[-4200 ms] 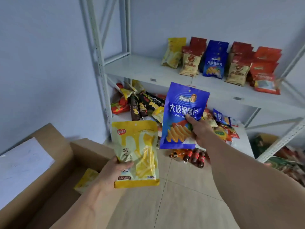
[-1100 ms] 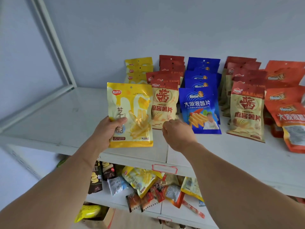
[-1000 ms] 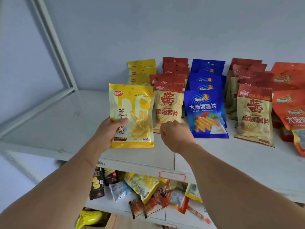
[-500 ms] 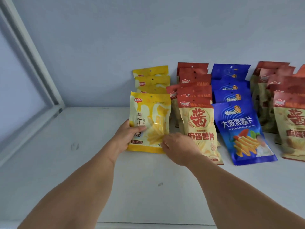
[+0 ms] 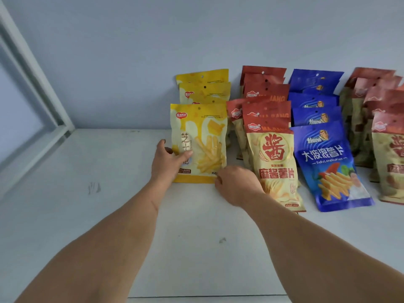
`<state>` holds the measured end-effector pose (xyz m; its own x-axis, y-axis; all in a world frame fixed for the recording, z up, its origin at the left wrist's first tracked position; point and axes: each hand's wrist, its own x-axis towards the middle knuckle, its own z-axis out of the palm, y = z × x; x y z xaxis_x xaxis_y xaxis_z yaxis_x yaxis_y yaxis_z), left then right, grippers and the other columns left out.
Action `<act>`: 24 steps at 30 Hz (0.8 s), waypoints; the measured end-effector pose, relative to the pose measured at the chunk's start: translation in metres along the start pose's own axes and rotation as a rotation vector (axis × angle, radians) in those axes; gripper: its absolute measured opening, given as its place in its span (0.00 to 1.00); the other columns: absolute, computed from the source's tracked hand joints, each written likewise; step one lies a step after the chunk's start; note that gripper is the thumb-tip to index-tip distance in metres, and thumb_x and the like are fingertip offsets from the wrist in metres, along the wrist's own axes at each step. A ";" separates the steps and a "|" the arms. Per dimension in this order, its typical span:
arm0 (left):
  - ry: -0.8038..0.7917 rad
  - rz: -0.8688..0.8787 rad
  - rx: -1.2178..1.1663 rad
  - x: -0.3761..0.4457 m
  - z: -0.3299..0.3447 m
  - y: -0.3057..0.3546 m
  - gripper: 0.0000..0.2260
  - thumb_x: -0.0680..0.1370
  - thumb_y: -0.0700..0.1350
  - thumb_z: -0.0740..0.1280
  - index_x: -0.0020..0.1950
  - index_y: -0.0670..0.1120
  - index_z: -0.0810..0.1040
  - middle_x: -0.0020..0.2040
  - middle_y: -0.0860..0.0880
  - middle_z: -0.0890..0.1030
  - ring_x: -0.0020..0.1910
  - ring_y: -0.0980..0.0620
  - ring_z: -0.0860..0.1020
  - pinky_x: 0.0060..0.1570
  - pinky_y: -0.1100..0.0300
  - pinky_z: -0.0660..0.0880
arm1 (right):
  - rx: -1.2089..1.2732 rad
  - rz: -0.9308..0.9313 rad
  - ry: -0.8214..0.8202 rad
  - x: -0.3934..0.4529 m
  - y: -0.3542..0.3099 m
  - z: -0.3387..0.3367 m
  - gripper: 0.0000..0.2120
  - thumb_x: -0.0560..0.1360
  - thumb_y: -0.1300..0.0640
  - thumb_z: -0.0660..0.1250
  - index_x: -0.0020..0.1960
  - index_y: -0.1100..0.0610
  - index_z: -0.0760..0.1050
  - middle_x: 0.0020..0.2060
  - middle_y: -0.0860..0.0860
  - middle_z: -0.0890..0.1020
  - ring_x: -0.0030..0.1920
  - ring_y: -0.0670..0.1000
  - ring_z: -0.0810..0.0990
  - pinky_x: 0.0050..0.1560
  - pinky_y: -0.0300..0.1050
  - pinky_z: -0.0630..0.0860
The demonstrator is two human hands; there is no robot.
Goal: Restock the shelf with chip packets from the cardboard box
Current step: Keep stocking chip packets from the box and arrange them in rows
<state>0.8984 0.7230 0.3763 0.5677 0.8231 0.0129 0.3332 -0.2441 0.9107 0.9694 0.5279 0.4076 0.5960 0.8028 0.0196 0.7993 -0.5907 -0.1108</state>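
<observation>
A yellow chip packet (image 5: 204, 136) stands upright on the white shelf (image 5: 109, 193), at the front of a row of like yellow packets (image 5: 203, 86) leaning on the back wall. My left hand (image 5: 168, 162) grips its lower left edge, thumb across the front. My right hand (image 5: 237, 184) is at the packet's lower right corner, fingers curled against it; the fingertips are hidden. The cardboard box is out of view.
To the right stand rows of red-and-cream packets (image 5: 273, 154), blue packets (image 5: 328, 162) and more red ones (image 5: 387, 132) at the frame's edge. The shelf's white upright frame (image 5: 32, 73) rises at left. The shelf's front edge (image 5: 196, 297) runs along the bottom.
Both hands carried packets up from the box. The blue one now stands in its row. The yellow packet moved back onto the shelf against its row, and my right hand came to its corner.
</observation>
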 end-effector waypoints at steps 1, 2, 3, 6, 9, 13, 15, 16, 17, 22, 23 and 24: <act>0.060 0.010 0.078 -0.006 -0.003 -0.002 0.42 0.73 0.60 0.74 0.78 0.45 0.60 0.64 0.47 0.75 0.59 0.46 0.77 0.55 0.50 0.75 | -0.020 -0.007 0.012 -0.002 -0.002 -0.001 0.13 0.82 0.52 0.55 0.50 0.56 0.76 0.46 0.52 0.78 0.51 0.55 0.77 0.44 0.47 0.71; 0.119 0.041 0.168 -0.015 -0.006 -0.004 0.39 0.74 0.60 0.73 0.77 0.44 0.62 0.66 0.45 0.74 0.61 0.44 0.76 0.56 0.48 0.75 | -0.042 -0.018 0.029 -0.003 -0.004 -0.002 0.14 0.82 0.52 0.55 0.52 0.56 0.76 0.48 0.52 0.79 0.52 0.55 0.77 0.44 0.47 0.70; 0.174 0.099 0.278 -0.025 -0.010 -0.007 0.34 0.76 0.59 0.71 0.75 0.42 0.66 0.66 0.43 0.74 0.62 0.42 0.76 0.56 0.47 0.75 | -0.069 -0.035 0.044 -0.005 -0.006 -0.003 0.13 0.82 0.53 0.55 0.53 0.56 0.77 0.49 0.52 0.79 0.53 0.55 0.77 0.44 0.46 0.69; 0.276 0.452 0.640 -0.058 -0.022 -0.020 0.17 0.77 0.49 0.73 0.61 0.41 0.80 0.56 0.41 0.81 0.50 0.37 0.81 0.45 0.46 0.77 | -0.160 -0.108 0.073 -0.015 -0.012 -0.005 0.12 0.82 0.56 0.56 0.57 0.56 0.76 0.53 0.52 0.79 0.56 0.55 0.76 0.45 0.45 0.65; 0.302 0.712 0.878 -0.100 -0.038 -0.026 0.05 0.73 0.45 0.73 0.44 0.43 0.84 0.42 0.45 0.83 0.35 0.40 0.81 0.33 0.54 0.75 | -0.208 -0.199 0.092 -0.031 -0.024 -0.005 0.12 0.83 0.55 0.55 0.60 0.55 0.75 0.55 0.52 0.78 0.58 0.55 0.76 0.45 0.45 0.64; 0.197 0.577 1.106 -0.178 -0.063 -0.021 0.12 0.81 0.47 0.62 0.51 0.45 0.84 0.51 0.47 0.83 0.46 0.43 0.81 0.43 0.53 0.73 | -0.184 -0.338 0.115 -0.068 -0.047 -0.005 0.13 0.83 0.55 0.54 0.60 0.55 0.76 0.57 0.53 0.79 0.58 0.56 0.76 0.48 0.47 0.67; 0.214 0.489 1.176 -0.224 -0.075 -0.022 0.15 0.84 0.49 0.57 0.60 0.46 0.82 0.58 0.48 0.81 0.55 0.45 0.79 0.51 0.52 0.72 | -0.178 -0.437 0.118 -0.094 -0.058 -0.003 0.14 0.83 0.55 0.53 0.61 0.55 0.75 0.58 0.53 0.78 0.60 0.57 0.75 0.52 0.48 0.70; 0.234 0.462 1.203 -0.249 -0.080 -0.023 0.16 0.84 0.49 0.57 0.61 0.46 0.81 0.59 0.48 0.81 0.55 0.46 0.79 0.52 0.52 0.72 | -0.183 -0.491 0.120 -0.109 -0.063 0.000 0.14 0.83 0.55 0.53 0.61 0.55 0.75 0.58 0.54 0.78 0.60 0.57 0.75 0.53 0.48 0.71; 0.258 0.433 1.229 -0.275 -0.086 -0.027 0.15 0.84 0.49 0.57 0.59 0.45 0.82 0.57 0.47 0.82 0.53 0.45 0.79 0.51 0.52 0.73 | -0.194 -0.549 0.128 -0.125 -0.068 0.003 0.14 0.83 0.55 0.54 0.61 0.55 0.75 0.57 0.53 0.78 0.60 0.56 0.75 0.53 0.48 0.71; 0.339 0.332 1.303 -0.422 -0.105 -0.065 0.05 0.72 0.45 0.73 0.38 0.45 0.82 0.37 0.48 0.81 0.33 0.45 0.79 0.32 0.57 0.72 | -0.161 -0.794 0.139 -0.223 -0.098 0.028 0.11 0.83 0.56 0.56 0.59 0.54 0.75 0.55 0.52 0.79 0.56 0.55 0.77 0.51 0.47 0.72; 0.320 0.297 1.332 -0.450 -0.107 -0.073 0.05 0.69 0.45 0.75 0.36 0.46 0.82 0.35 0.49 0.80 0.31 0.45 0.79 0.30 0.58 0.71 | -0.148 -0.834 0.112 -0.244 -0.105 0.034 0.11 0.83 0.55 0.56 0.59 0.54 0.75 0.56 0.52 0.79 0.57 0.55 0.77 0.52 0.48 0.72; 0.302 0.255 1.356 -0.478 -0.109 -0.081 0.06 0.67 0.44 0.77 0.35 0.46 0.82 0.34 0.49 0.79 0.30 0.45 0.78 0.29 0.59 0.70 | -0.147 -0.878 0.090 -0.263 -0.111 0.040 0.10 0.83 0.54 0.57 0.59 0.54 0.75 0.57 0.52 0.78 0.58 0.55 0.76 0.53 0.48 0.72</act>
<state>0.5178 0.4059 0.3412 0.5985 0.7165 0.3585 0.8003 -0.5553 -0.2263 0.7207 0.3860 0.3753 -0.2368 0.9646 0.1160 0.9683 0.2245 0.1097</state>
